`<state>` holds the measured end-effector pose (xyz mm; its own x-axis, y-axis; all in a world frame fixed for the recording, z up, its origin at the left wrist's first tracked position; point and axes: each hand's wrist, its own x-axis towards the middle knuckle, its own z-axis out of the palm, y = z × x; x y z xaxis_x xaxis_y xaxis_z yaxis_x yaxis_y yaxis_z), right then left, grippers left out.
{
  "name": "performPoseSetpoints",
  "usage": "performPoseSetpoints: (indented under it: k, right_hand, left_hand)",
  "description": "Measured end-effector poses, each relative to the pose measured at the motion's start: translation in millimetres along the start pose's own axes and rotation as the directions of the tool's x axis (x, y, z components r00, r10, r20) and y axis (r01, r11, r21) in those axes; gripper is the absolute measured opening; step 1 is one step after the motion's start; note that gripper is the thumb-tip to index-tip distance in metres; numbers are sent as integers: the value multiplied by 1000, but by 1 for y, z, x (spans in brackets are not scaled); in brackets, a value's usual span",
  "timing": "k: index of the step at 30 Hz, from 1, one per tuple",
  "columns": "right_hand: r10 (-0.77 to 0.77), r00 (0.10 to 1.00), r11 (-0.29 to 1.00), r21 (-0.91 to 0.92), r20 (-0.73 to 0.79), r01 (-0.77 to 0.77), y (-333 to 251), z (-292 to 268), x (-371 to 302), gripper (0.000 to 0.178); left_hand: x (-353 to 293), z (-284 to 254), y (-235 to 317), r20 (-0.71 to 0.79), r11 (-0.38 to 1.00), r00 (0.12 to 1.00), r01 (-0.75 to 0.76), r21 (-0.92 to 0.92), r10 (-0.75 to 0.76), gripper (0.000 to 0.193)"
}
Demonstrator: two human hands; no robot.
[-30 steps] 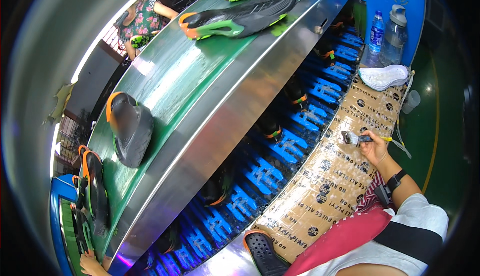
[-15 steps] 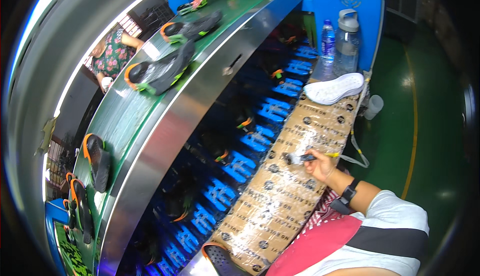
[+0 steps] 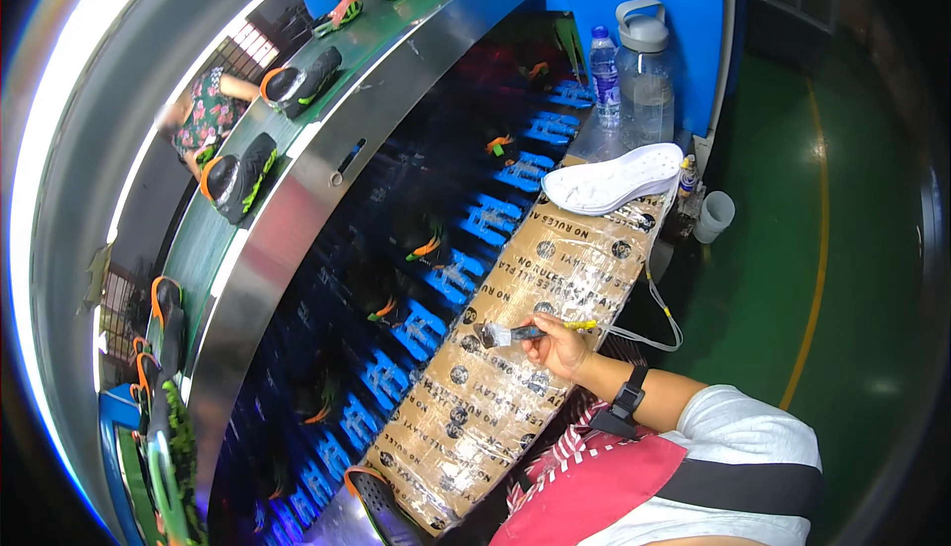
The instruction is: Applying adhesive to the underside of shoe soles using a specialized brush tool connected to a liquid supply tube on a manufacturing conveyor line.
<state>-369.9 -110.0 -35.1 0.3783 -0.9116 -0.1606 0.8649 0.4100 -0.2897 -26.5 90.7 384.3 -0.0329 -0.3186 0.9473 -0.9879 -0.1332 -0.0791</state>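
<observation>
My right hand (image 3: pixel 557 350) is closed around the dark handle of a brush (image 3: pixel 513 334). Its bristles look wet and whitish, and a thin clear tube (image 3: pixel 634 336) trails from the yellow end of the handle. Hand and brush are over a tape-covered cardboard board (image 3: pixel 485 402); whether the bristles touch it I cannot tell. A white shoe sole (image 3: pixel 614 179) lies at the board's far end. At the near end is a black clog with holes and an orange rim (image 3: pixel 376 504), partly cut off by the frame. My left hand is out of view.
Left of the board run blue shoe holders (image 3: pixel 456 278) with dark footwear in a purple-lit bay. Beyond a metal rim, a green belt (image 3: pixel 213 249) carries black, orange and green clogs (image 3: pixel 238 177). Two bottles (image 3: pixel 644 80) and a white cup (image 3: pixel 714 214) stand farther right. A person (image 3: pixel 208 115) works across the belt.
The view has shifted. My right hand with the brush is farther from the white sole, nearer to me. Clogs on the belt have changed places, and the person across has a hand near one.
</observation>
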Motion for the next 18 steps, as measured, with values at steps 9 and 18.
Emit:
performPoseSetpoints:
  k: [9,18]
  right_hand:
    - [-65,998,998,-23,-20,65,-7,-4,1,22]
    - [-25,1000,998,-57,1,25,-1,5,-2,22]
  left_hand:
    - [-171,119,141,584,875,791,400,-273,-180,15]
    - [-296,123,163,792,840,597,490,-233,-129,17]
